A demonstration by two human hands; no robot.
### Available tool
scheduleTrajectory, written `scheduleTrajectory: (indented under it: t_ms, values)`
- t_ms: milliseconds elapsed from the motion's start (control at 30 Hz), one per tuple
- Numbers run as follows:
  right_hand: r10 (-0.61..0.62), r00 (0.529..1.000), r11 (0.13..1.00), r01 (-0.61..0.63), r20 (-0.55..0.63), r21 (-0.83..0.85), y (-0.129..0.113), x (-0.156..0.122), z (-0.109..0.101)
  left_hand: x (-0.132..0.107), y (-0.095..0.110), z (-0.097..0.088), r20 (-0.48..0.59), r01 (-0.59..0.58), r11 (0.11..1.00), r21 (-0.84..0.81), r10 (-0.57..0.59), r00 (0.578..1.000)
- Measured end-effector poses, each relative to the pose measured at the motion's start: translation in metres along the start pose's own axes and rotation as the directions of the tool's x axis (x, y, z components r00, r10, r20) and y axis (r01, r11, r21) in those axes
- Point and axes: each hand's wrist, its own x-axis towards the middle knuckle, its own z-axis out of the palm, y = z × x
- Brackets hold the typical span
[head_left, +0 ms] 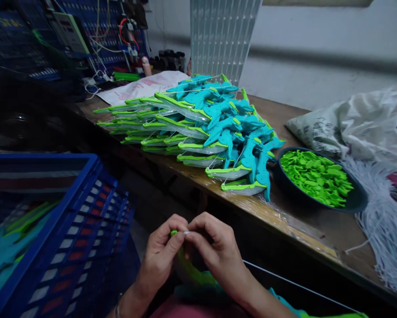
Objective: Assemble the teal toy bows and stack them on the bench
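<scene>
Low in the view, above my lap, my left hand (165, 249) pinches the green tip of a toy bow (193, 276). Fingertip to fingertip with it, my right hand (218, 247) grips the end of a white string (186, 232) at that tip. The bow's teal middle is partly hidden behind my right wrist. From there the taut string runs down to the lower right, where the bow's other green limb shows at the bottom edge. Any knot between my fingertips is too small to make out.
A pile of teal and green toy bows (215, 128) covers the table (311, 221). Right of it stand a dark bowl (359, 201) of green parts, a bundle of white strings (380, 229) and a white sack (357, 123). A blue crate (95, 194) holding bows is at left.
</scene>
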Motion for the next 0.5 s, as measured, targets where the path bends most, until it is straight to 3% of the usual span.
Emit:
scheduleTrajectory:
  t_ms: [233,367,500]
  values:
    - [-0.266,0.963,0.931,0.248,-0.032,-0.266,0.007,-0.001,0.008,0.003,-0.002,0.002,-0.074,0.039,0.999,-0.020,-0.040,0.996]
    - [-0.237,0.971,0.944,0.240,0.040,-0.225,-0.001,-0.002,0.003,0.002,-0.003,0.005,-0.122,0.100,0.995,0.012,-0.098,0.988]
    - [-0.270,0.962,0.943,0.274,0.048,-0.189,-0.006,0.001,-0.003,0.004,-0.002,0.004,-0.061,0.156,0.987,-0.031,-0.158,0.986]
